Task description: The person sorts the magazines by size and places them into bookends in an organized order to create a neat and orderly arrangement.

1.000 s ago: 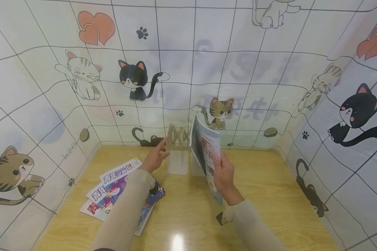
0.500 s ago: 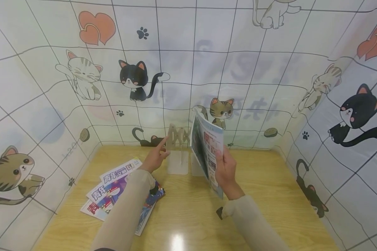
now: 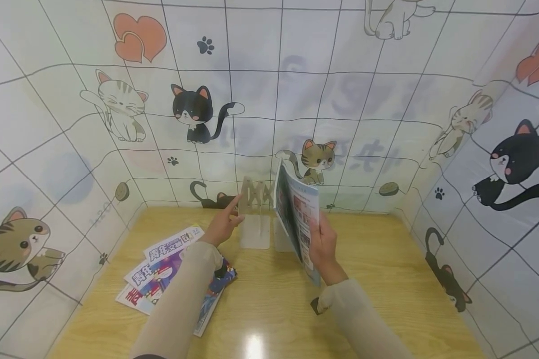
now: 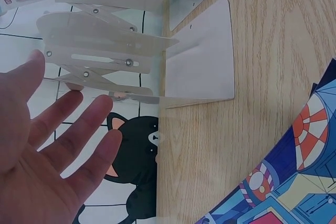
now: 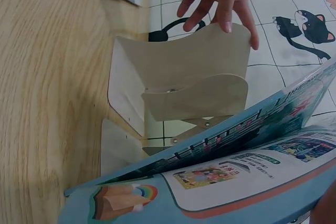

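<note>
My right hand (image 3: 324, 244) grips a magazine (image 3: 304, 214) by its right edge. The magazine stands nearly upright, its pages spread a little apart, overlapping the right end of a pale metal expandable bookend (image 3: 254, 232). In the right wrist view this magazine (image 5: 220, 187) fills the lower part, beside the bookend's upright panels (image 5: 184, 59) and crossed struts. My left hand (image 3: 220, 227) is at the bookend's left end panel, its fingertips right at the panel. The left wrist view shows this hand (image 4: 58, 145) with fingers spread and fairly straight.
Several magazines (image 3: 170, 249) lie fanned on the wooden table (image 3: 364, 259), left of the bookend and partly under my left forearm. A cloth wall (image 3: 260, 99) printed with cats rises behind the table and along both sides.
My right hand has shifted slightly to the right, and the magazine has turned so more of its printed side shows. The left hand stays at the bookend, and the head view has drifted slightly.
</note>
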The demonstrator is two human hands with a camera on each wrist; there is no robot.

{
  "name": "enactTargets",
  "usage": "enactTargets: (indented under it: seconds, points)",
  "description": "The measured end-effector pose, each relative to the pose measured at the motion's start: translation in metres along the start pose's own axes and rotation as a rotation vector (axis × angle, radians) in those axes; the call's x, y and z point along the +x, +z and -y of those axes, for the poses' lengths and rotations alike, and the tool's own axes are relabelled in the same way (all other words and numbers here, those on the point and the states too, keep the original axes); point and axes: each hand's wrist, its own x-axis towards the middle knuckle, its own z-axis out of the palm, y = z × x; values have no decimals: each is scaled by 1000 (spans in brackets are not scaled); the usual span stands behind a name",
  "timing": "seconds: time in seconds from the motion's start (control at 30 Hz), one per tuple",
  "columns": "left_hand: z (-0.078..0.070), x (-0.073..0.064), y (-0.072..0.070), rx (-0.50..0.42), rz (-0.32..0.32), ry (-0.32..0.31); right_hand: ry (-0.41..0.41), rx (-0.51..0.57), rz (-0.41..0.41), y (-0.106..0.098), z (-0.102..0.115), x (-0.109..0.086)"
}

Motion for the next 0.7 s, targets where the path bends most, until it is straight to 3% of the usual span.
enactTargets:
  seconds: [0.5,0.7]
  points:
    - [-3,0,-2,18,-12,1,54,3,-23,-2,-5,-6]
    - [-2,0,0,19,-9,3,23,-9,-39,-1,-8,-10]
